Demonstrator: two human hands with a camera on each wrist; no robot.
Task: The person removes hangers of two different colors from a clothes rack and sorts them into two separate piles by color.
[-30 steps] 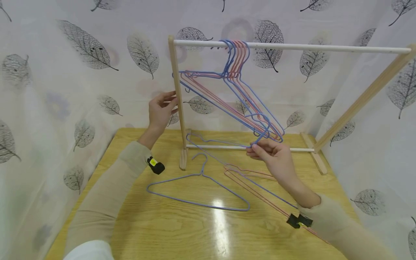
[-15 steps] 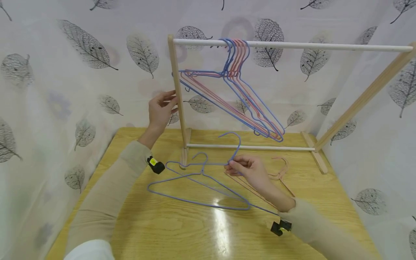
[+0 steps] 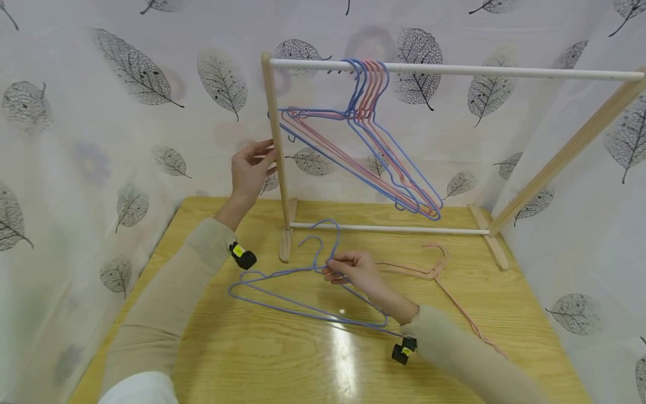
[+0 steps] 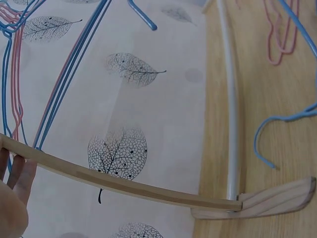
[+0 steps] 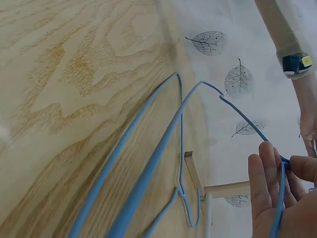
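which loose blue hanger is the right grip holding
The upper hanger, pinched just below its hook; the other hanger lies on the table beneath it.

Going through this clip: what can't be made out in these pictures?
Head: fingertips of the left hand, behind the rack post.
Head: parts of the pink hangers, behind the right hand and sleeve.
Head: exact count of hanging hangers; they overlap.
Right wrist: part of the held blue hanger, cut off by the bottom edge.

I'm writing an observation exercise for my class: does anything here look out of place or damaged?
Nothing looks plainly broken or spilled. The one mild oddity: the hung hangers bunch toward the left of the top bar instead of spreading along it, which looks uneven.
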